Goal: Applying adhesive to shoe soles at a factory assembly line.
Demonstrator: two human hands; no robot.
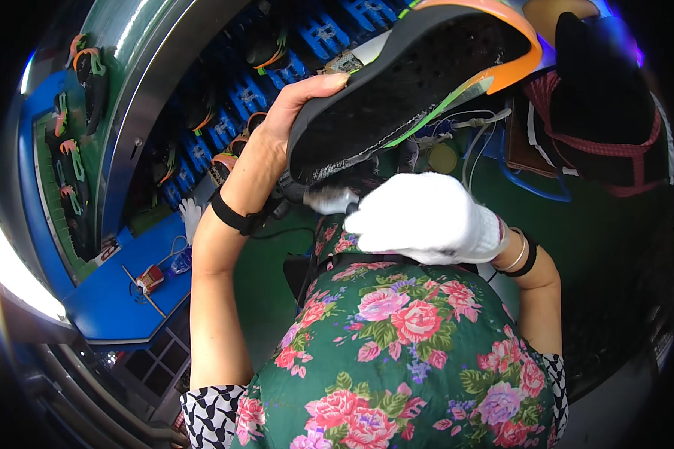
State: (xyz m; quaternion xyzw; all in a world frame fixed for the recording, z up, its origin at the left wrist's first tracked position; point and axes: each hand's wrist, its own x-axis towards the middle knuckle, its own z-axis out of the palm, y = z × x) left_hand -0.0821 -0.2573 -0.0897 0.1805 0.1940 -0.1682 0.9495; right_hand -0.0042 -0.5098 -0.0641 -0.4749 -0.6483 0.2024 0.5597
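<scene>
My bare left hand (307, 101) grips the heel end of a black sandal (397, 97), its thumb lying along the upper edge. Held up tilted in front of me, the sandal shows a dark perforated surface, with an orange band at its far end and green along its lower edge. Pale streaks mark its heel edge. Just below it, my right hand (427, 217), in a white knitted glove, is closed around a small tool (331, 200) with a black part and a blurred whitish end. That end is close under the heel; whether they touch I cannot tell.
At left, several black sandals (91, 86) with orange and green straps lie along a green conveyor. A blue side table (108, 310) carries a small red box (149, 279) and a white glove (191, 217). Blue racks (247, 97) stand ahead; a person with red checked straps (633, 153) is at right.
</scene>
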